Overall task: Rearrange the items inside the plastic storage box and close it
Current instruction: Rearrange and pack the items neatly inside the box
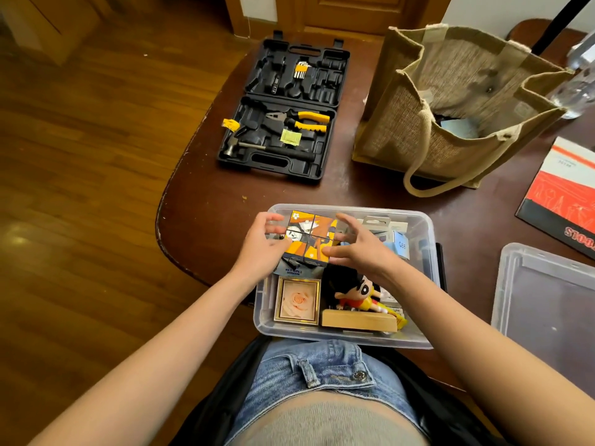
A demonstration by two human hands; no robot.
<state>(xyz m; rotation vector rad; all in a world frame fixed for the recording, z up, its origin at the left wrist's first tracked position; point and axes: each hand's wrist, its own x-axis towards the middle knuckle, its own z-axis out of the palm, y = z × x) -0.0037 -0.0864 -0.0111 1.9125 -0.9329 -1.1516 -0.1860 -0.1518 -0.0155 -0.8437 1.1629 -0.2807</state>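
**Storage box, contents under rearrangement**

Clear plastic storage box (425, 284), open, at the table's near edge against the person's lap. Picture cube (310, 238): held over the box's far-left part, left hand (260, 249) and right hand (360, 249) pinching its opposite sides with curled fingers, apparently to seat it squarely. Near side: framed rose picture (297, 300) at left, cartoon doll (357, 292) on a wooden block (359, 320) at right. Lid (544, 304): off, lying right of the box, awaiting closure.

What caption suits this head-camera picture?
Both hands, left and right, hold a picture cube over the open storage box.
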